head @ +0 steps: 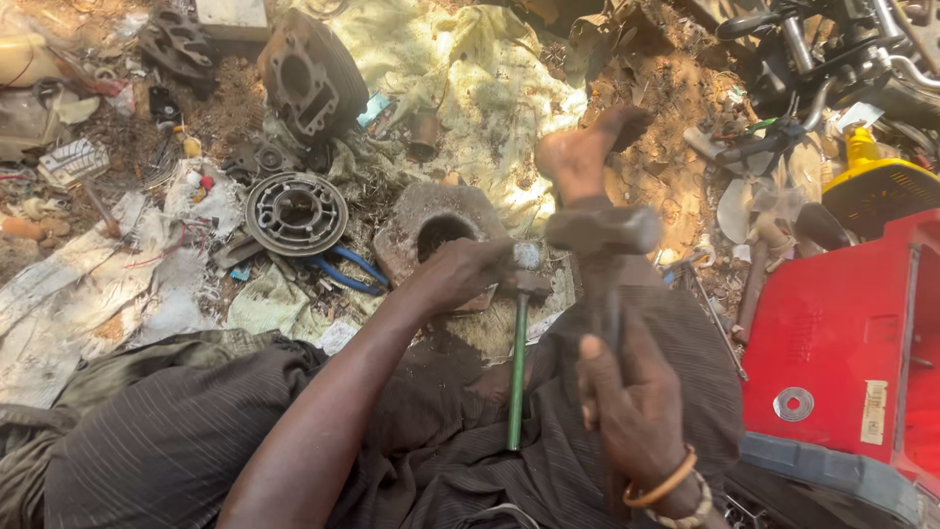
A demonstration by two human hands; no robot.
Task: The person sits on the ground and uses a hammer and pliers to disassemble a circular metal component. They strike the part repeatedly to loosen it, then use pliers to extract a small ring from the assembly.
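My left hand (460, 276) grips a small metal part (526, 257) held against a green-shafted tool (516, 367) that stands upright between my legs. Beside it my right hand (632, 407) holds a hammer; the hammer head (602, 230) is raised and blurred just right of the metal part. A block-shaped engine piece with a round bore (436, 230) lies on the ground right behind my left hand. My bare foot (583, 157) rests beyond the hammer head.
A round finned metal disc (296, 213) and a dark engine cylinder (311, 83) lie to the left on dirt and rags. Blue-handled pliers (345, 272) sit near the disc. A red panel (847, 343) and a yellow container (876, 186) stand at right.
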